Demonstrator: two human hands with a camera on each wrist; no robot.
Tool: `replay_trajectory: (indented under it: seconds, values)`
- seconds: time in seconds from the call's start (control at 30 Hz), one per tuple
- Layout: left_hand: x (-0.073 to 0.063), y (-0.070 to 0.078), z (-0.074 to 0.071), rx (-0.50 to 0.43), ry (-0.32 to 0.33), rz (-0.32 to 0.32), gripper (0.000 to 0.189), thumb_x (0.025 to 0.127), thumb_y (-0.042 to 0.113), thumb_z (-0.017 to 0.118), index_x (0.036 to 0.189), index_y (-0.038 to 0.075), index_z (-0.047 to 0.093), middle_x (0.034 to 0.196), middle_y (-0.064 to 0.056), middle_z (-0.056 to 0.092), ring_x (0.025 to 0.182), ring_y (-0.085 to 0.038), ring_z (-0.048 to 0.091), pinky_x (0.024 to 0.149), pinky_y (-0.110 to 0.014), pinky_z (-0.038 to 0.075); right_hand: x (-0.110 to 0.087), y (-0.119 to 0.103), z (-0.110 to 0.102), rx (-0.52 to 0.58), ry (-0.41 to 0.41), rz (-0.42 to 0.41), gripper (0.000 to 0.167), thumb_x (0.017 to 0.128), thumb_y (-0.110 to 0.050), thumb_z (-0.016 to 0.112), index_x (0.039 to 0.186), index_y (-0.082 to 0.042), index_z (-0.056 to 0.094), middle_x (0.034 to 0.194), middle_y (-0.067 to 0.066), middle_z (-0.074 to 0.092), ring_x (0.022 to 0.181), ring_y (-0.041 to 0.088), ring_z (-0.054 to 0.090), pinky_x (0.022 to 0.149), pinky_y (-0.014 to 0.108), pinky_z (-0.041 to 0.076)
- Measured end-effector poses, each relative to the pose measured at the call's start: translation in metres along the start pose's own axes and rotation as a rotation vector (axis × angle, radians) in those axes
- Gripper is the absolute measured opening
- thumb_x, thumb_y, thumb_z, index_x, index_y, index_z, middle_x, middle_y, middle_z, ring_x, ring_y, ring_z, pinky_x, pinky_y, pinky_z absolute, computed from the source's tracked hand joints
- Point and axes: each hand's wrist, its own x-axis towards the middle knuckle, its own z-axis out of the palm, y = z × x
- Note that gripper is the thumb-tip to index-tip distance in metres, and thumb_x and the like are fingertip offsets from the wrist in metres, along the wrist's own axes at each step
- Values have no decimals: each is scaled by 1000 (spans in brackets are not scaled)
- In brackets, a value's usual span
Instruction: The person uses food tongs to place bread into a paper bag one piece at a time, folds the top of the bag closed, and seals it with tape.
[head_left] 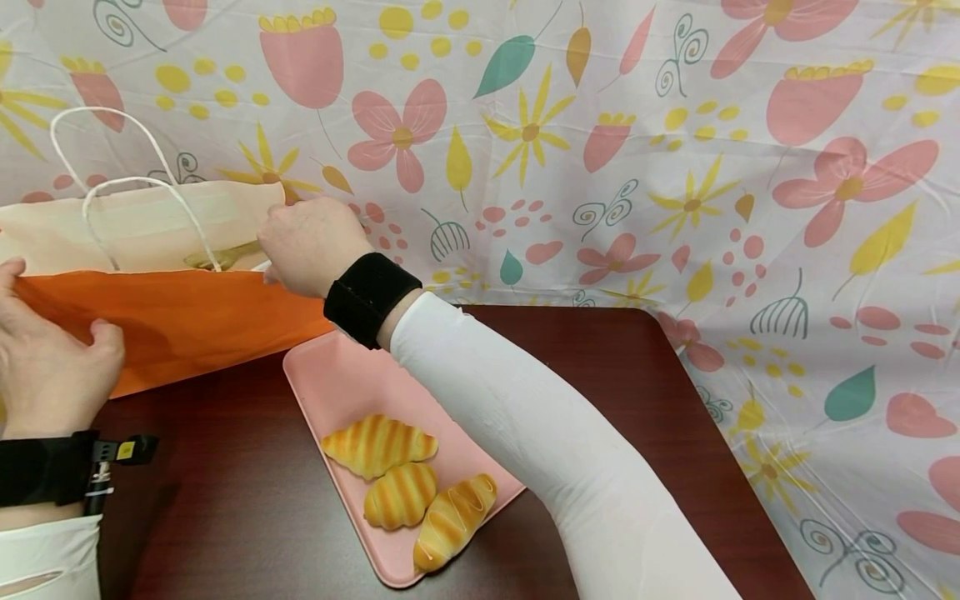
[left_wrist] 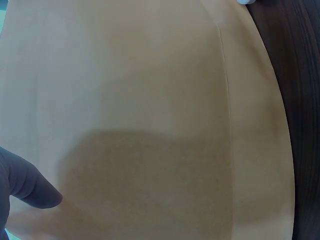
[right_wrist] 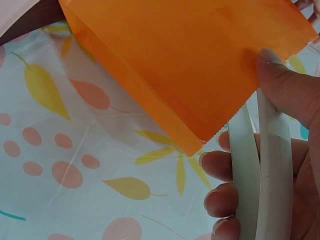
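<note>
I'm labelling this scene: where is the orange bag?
The orange bag is at the left of the head view, beside the far end of the pink tray, with the left hand against its near side.

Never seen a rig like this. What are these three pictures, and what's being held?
There's no robot: these are a person's bare hands. The wide picture is a head-worn view, looking forward and down; the other two are taken from the left and right wrists, each looking at that hand's work. On the dark table lies a pink tray with three bread rolls, beside an orange bag. The left hand touches the bag; the right hand, near the bag's opening, holds a white two-armed tool, possibly tongs.
</note>
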Motion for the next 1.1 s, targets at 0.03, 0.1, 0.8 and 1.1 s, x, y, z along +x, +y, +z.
replay_trajectory:
  seconds: [0.03,0.1,0.8,1.1]
  values:
    - [-1,1,0,-1,1,-2,81,102,21,49,174,19,12,173,-28,10,162,-42,11,133,-54,8,0,0,0,3,4,1,36,110,-58,62,120,-29,82,122,-8,71,107,14,73,88,34,60]
    - [-1,3,-1,-1,0,-6,80,102,21,49,174,20,12,173,-28,10,162,-42,11,133,-53,8,-1,0,1,6,11,6,36,110,-58,62,119,-29,82,121,-8,71,107,13,73,88,34,61]
    - [2,0,0,-5,-6,4,81,102,22,49,174,18,12,174,-26,10,162,-40,11,133,-50,7,-5,5,7,63,32,42,44,108,-64,61,121,-26,78,117,-7,70,103,13,71,81,36,63]
    - [0,0,-1,3,6,-13,81,102,22,50,174,20,13,174,-27,12,163,-40,13,133,-49,9,-12,15,3,83,60,84,50,107,-67,61,128,-24,79,123,-9,73,108,11,72,83,35,63]
